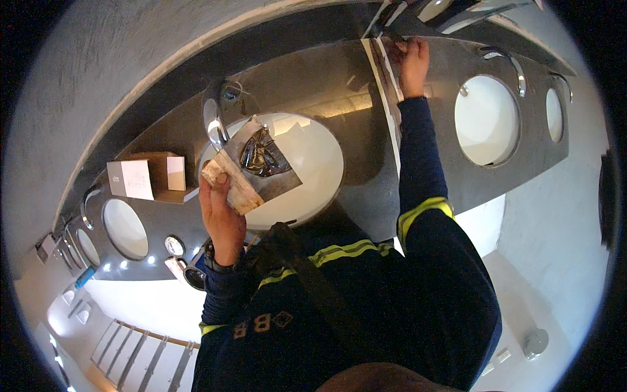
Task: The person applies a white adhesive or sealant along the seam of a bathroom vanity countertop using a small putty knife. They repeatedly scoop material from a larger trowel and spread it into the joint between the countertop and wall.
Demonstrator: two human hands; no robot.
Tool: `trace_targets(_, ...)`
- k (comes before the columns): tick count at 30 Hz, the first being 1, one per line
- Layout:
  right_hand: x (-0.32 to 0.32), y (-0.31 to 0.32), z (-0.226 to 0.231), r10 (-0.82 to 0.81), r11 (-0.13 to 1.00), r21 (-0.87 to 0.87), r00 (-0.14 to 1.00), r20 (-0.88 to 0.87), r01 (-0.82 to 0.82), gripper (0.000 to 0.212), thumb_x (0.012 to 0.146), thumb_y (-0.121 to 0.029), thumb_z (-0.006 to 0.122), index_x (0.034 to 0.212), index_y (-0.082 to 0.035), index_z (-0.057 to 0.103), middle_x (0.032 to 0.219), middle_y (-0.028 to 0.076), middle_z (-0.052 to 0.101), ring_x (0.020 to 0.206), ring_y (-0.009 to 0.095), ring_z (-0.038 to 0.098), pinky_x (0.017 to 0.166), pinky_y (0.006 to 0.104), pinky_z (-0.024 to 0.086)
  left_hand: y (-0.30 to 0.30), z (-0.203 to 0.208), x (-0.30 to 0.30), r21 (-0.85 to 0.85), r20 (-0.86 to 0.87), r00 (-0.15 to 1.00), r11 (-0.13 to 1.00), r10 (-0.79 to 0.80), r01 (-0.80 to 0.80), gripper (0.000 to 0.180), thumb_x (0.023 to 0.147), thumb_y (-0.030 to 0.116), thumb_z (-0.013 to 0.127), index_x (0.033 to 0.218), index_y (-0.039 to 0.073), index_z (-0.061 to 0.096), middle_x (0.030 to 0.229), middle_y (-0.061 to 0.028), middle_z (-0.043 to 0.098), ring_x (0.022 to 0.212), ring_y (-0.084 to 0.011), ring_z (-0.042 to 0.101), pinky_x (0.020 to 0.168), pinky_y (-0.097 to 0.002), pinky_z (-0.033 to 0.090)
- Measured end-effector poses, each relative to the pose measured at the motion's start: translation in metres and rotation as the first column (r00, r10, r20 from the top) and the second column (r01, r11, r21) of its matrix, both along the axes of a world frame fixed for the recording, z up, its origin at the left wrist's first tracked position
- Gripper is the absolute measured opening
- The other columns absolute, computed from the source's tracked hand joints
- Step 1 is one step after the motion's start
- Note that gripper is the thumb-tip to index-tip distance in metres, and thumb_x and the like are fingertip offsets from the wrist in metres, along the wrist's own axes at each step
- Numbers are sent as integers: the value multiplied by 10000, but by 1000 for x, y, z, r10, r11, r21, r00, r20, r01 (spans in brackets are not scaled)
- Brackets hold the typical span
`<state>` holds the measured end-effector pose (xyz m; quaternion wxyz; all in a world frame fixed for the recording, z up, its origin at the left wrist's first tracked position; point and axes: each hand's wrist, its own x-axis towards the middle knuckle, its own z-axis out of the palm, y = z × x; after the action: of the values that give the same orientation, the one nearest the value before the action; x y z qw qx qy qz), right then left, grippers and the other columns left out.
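Observation:
My left hand (225,219) grips the pale, stained edge of a flat square board (240,189), thumb on top. A glossy dark lump of paste (262,155) lies on the board's grey face. The board is held tilted over a large white oval basin (317,157). My right hand (414,65) reaches to the far end of the dark countertop (362,176), beside a seam edged with pale tape strips (390,111). Its fingers are bent together at the seam; what they hold, if anything, is too dark to make out.
A chrome tap (213,124) rises beside the basin. Left stands an open box (176,163) with a printed card; nearer lie small round containers (174,245). More basins (125,228) (486,121) are set in the counter both ways. A metal fixture (457,14) overhangs the far edge.

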<state>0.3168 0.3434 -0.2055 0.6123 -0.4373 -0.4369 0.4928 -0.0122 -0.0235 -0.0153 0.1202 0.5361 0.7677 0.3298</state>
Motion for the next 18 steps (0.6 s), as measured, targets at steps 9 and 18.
trace_targets(9,-5,-46,0,-112,976,4,489,865,217,324,941,-246,631,1143,4,666,979,244,726,919,424,709,804,476,554,14,6,9,-60,449,884,991,130,-116,409,1041,272,523,1308,-37,542,1244,-146,586,1118,-223,592,967,-331,481)
trace_targets(18,-29,-57,14,-219,950,129,314,924,285,249,863,-280,683,1013,-85,718,1001,170,683,919,394,667,792,501,540,2,-3,-7,90,-108,986,986,-127,137,482,871,33,701,1318,48,522,1344,-266,574,1235,-442,573,1056,-479,450)
